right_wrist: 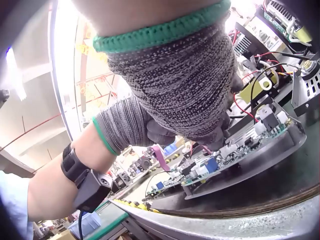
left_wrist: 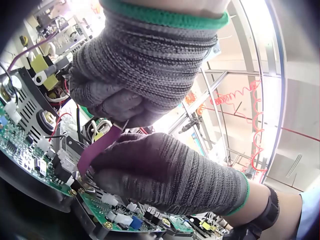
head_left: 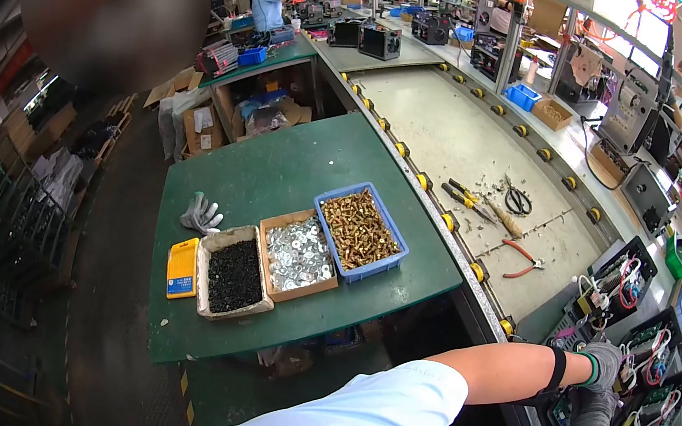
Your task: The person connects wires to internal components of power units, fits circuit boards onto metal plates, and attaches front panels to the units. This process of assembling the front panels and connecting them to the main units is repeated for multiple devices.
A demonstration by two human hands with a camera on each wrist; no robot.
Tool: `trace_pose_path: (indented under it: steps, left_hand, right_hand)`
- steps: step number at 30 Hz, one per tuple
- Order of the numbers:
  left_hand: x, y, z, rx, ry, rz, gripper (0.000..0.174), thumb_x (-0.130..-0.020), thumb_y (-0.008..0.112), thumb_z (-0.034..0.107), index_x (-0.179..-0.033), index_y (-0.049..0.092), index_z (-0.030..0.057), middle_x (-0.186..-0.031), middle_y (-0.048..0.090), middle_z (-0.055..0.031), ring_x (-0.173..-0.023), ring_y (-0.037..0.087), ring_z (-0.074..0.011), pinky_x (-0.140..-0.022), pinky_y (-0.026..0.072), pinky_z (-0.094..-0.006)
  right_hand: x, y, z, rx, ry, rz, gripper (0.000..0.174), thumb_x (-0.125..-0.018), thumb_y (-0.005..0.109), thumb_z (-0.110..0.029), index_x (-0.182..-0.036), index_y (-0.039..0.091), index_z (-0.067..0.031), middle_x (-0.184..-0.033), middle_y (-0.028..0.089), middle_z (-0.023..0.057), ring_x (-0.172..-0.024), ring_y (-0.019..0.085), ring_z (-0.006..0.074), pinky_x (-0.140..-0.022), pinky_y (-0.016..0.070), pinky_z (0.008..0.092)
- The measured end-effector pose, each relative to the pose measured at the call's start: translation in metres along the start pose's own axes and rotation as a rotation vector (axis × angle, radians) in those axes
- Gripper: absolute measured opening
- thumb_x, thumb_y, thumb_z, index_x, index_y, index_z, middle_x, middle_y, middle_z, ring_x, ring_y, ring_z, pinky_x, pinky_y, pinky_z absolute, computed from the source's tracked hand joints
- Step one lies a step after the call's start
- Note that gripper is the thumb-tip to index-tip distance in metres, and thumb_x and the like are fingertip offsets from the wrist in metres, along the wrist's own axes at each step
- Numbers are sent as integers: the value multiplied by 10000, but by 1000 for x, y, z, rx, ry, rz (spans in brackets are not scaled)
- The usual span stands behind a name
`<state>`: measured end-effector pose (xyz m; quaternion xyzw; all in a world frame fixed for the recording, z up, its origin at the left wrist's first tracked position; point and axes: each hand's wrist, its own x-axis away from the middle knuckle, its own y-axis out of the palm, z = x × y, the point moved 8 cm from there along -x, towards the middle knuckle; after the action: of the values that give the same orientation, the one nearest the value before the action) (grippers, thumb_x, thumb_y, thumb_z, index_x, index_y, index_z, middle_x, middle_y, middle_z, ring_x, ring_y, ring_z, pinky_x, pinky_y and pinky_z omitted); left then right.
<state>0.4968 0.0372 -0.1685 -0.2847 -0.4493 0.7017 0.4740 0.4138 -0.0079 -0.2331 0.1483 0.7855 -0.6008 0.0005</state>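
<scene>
Both hands wear grey knit gloves and work close together over circuit boards at the right of the head view. The left hand [head_left: 603, 365] [left_wrist: 142, 65] has curled fingers and pinches the upper end of a purple ribbon [left_wrist: 97, 150] [right_wrist: 160, 158]. Just below it, the right hand [head_left: 591, 420] [right_wrist: 175, 85] reaches down to a green circuit board [right_wrist: 200, 172] on a dark metal plate. In the left wrist view the ribbon's lower end lies beside the right hand's fingertips; whether they grip it is hidden.
More units with wiring [head_left: 647, 347] stand around the hands. Pliers [head_left: 521, 259] and cutters lie on the pale line surface beyond a roller rail. On the green table [head_left: 261, 157] are a blue bin of screws [head_left: 394, 261], a washer box, a tray of black parts, a yellow case and a glove.
</scene>
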Motion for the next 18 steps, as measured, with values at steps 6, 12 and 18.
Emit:
trace_pose_path:
  steps: [6,12,18]
  left_hand:
    - [-5,6,1,-11,-33,-6,346,-784,763,269,-1055,781,53,-1057,757,-170,-1005,737,-319,-852,581,-420]
    - [-2,3,-8,74,-84,-25,395,-783,771,280,-1099,766,42,-1106,745,-190,-1048,728,-317,-884,574,-406]
    - [-12,10,-5,-1,-14,68,478,-798,703,278,-1197,725,15,-1061,747,-204,-1021,721,-357,-886,566,-455]
  right_hand:
    - [-3,-16,-12,541,-8,-101,560,-871,657,-411,-1379,604,-183,-1388,613,125,-1324,522,329,-1119,346,517]
    - [-9,-14,-4,451,108,-136,572,-805,734,-390,-1317,639,-151,-1289,680,104,-1218,617,308,-1061,445,438]
    - [-4,-22,-26,409,-15,-140,484,-800,774,-304,-1236,684,-115,-1258,692,115,-1169,641,288,-1016,479,411]
